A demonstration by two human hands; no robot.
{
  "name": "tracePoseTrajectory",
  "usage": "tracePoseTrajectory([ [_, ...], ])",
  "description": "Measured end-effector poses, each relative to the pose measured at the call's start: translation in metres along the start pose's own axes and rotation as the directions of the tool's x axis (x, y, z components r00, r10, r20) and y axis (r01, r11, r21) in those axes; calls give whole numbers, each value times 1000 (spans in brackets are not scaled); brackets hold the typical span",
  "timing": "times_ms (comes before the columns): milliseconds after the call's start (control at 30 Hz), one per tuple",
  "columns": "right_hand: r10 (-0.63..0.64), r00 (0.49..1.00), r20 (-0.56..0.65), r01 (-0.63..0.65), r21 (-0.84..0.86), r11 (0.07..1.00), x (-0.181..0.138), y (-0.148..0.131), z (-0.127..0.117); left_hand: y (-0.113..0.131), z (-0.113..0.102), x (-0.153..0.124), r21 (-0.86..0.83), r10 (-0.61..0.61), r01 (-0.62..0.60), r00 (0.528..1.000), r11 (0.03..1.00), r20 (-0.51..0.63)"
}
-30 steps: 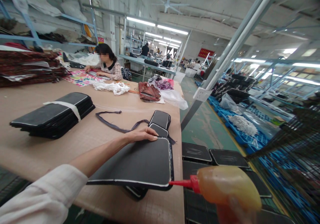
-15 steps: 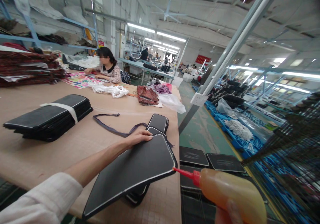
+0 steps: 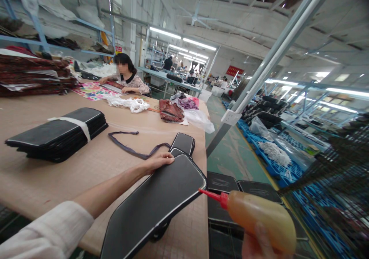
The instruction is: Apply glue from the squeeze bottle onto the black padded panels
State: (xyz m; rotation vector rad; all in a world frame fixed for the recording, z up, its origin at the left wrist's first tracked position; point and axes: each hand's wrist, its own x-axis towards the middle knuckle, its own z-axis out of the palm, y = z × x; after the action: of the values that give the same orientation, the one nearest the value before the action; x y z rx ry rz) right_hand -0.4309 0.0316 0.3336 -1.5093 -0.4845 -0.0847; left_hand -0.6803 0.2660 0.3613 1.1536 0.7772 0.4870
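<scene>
My left hand (image 3: 160, 162) pinches the upper edge of a black panel (image 3: 157, 205) with rounded corners and a pale line along its border. The panel is tilted over the table's near right edge. In my right hand (image 3: 259, 241), cut off by the bottom of the view, is a squeeze bottle (image 3: 261, 218) of amber liquid with a red nozzle. The nozzle's tip is at the panel's right corner; whether it touches, I cannot tell. More black panels (image 3: 182, 143) lie just beyond my left hand, partly covered.
A strapped stack of black panels (image 3: 57, 134) sits on the left of the table (image 3: 138, 130), near a dark fabric strip (image 3: 123, 149). Other black panels (image 3: 223, 182) lie lower, right of the table edge. A metal post (image 3: 259, 74) leans there. Across the table a person (image 3: 127, 76) handles material.
The panel has turned, its near end shifting right. The bottle has moved slightly left and up, its nozzle still by the right corner.
</scene>
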Motion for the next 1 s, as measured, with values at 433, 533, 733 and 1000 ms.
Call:
tracePoseTrajectory([
  [433, 298, 942, 155, -334, 349, 876, -13, -21, 35, -15, -11, 3, -45, -61, 60, 998, 997, -15],
  [533, 344, 922, 178, -387, 388, 836, -12, -32, 38, -20, -13, 3, -73, -87, 86, 996, 994, -21],
  [733, 390, 897, 210, -443, 411, 797, -14, -39, 42, -39, -18, -5, -151, -153, 148, 988, 977, -20],
  [1000, 319, 858, 403, -468, 357, 808, -16, -18, 37, -76, -23, -13, -295, -198, 194, 980, 936, 17],
])
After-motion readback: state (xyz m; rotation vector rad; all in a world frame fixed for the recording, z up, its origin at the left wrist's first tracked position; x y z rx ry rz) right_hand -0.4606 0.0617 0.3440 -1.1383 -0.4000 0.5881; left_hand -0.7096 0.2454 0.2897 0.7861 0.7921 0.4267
